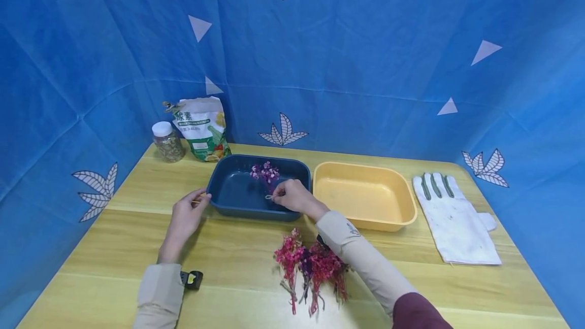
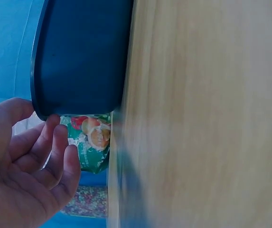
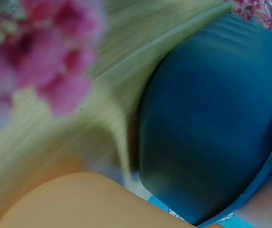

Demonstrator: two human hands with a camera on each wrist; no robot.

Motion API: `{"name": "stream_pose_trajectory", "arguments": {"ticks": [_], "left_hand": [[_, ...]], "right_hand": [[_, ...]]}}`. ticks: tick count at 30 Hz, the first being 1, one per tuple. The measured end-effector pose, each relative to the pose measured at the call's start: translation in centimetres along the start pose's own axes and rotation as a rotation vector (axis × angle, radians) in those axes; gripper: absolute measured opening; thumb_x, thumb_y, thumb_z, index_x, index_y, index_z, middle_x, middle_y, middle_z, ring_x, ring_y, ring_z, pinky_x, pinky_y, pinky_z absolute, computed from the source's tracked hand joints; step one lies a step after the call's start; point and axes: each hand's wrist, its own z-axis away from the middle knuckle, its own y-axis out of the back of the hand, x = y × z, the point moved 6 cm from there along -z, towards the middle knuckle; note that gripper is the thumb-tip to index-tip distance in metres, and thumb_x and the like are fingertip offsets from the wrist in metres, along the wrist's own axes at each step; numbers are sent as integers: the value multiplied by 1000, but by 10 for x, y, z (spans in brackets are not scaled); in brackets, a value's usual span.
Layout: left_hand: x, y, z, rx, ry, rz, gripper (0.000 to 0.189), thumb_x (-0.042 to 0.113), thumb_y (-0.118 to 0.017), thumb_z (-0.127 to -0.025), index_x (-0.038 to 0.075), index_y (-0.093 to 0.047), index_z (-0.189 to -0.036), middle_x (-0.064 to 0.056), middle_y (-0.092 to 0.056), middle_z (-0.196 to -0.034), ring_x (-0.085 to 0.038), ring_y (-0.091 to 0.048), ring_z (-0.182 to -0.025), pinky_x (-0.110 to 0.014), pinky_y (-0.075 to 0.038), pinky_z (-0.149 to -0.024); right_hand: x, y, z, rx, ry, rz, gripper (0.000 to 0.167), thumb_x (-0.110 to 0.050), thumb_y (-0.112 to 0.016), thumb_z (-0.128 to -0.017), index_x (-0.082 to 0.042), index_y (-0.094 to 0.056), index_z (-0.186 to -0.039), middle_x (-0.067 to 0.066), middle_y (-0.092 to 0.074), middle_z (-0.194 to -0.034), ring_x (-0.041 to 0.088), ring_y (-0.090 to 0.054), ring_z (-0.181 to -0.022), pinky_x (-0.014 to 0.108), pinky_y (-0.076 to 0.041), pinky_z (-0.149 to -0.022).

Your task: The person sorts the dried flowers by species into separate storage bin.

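Observation:
My right hand [image 1: 292,196] pinches a small bunch of purple-pink dried flowers [image 1: 265,171] by its stems, over the dark blue basin [image 1: 260,214]. A pale loop of tie shows at the fingertips, and the blossoms point away toward the basin's far side. At the basin's left front corner, my left hand [image 2: 31,156] pinches the rim between thumb and fingers. More bunches of dried flowers [image 1: 289,258], pink and dark purple, lie on the table in front of the basin, partly covered by the right forearm.
Right of the blue basin stands a yellow basin [image 1: 365,197], close beside it. A white work glove [image 1: 461,232] lies farther right. At the back left are a lidded jar [image 1: 169,145] and a green-and-white printed bag [image 1: 203,131]. Blue cloth [image 1: 365,65] hangs behind the table.

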Motion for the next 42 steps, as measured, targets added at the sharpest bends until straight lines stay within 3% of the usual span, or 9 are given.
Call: {"name": "stream_pose_trajectory", "arguments": {"ticks": [6,12,19,34,42], "left_hand": [[-1,-1,-1,-7,0,2,47,28,-49,-100,-6,-51,-132,-25,-62,-113,-34,-58,-103,-45,-47,-86],[-1,0,0,-1,7,7,46,27,-49,-100,-6,-51,-132,-25,-62,-112,-34,-58,-104,-45,-46,-86],[2,1,0,10,1,4,46,26,-49,-99,-7,-51,-131,-25,-63,-110,-33,-58,-101,-44,-47,-85],[1,1,1,20,-4,-12,46,28,-49,-100,-7,-52,-130,-25,-63,-111,-34,-60,-101,-45,-47,-86],[4,2,1,26,-6,-12,46,28,-50,-99,-7,-53,-129,-24,-63,-111,-33,-60,-100,-43,-47,-85]], "right_hand": [[0,2,0,28,15,2,11,-13,-66,-89,-6,-73,-94,4,-71,-90,14,-62,-80,28,-49,-73],[1,8,4,45,21,-38,13,-14,-65,-90,-6,-73,-95,5,-69,-91,12,-59,-75,25,-47,-65],[2,19,13,86,27,-76,14,-17,-65,-91,-7,-74,-96,5,-69,-95,13,-57,-75,26,-47,-67],[-6,58,47,186,12,-216,21,-23,-65,-91,-9,-70,-106,2,-64,-92,18,-57,-79,29,-48,-67],[-11,69,70,237,69,-178,22,-23,-67,-90,-9,-70,-107,3,-65,-95,17,-56,-82,30,-47,-71]]}}
